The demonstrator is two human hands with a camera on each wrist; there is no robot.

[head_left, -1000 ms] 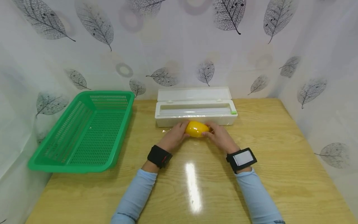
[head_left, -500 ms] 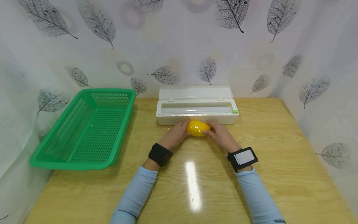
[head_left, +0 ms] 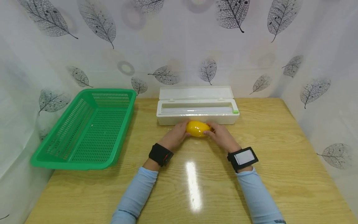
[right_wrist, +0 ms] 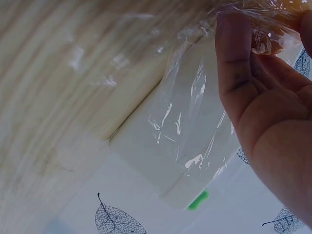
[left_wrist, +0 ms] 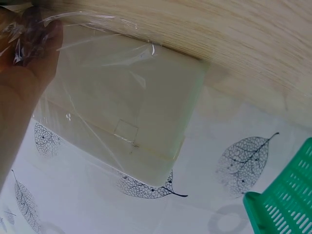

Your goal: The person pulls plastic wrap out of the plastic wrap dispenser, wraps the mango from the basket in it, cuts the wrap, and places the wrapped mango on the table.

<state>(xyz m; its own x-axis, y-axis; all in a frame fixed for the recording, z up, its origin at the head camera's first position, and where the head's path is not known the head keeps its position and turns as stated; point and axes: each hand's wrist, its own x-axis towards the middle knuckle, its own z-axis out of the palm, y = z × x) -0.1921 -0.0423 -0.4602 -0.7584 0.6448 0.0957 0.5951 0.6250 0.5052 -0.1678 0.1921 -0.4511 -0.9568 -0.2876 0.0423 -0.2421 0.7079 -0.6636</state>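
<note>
A glossy yellow oval fruit (head_left: 197,128), its exact kind unclear, is held between both hands just in front of a white cling film box (head_left: 227,119). My left hand (head_left: 176,136) grips its left end. At the right end, my right hand (head_left: 222,137) pinches it with thumb and fingers. Clear cling film (right_wrist: 195,112) stretches from the box to the fruit and covers it, wrinkling around the fingers in both wrist views. Inside the box, whose lid (head_left: 195,92) is raised, lies the film roll (head_left: 197,109). The fruit's underside is hidden.
On the left of the wooden table (head_left: 279,161) stands a green slotted plastic basket (head_left: 128,124). A small green tab (head_left: 235,111) sits at the box's right end. A leaf-patterned curtain (head_left: 179,40) closes off the back and sides.
Both hands keep their hold on the fruit and barely move. The whole scene shifts slightly between the first frame and the later ones, as the head view moves.
</note>
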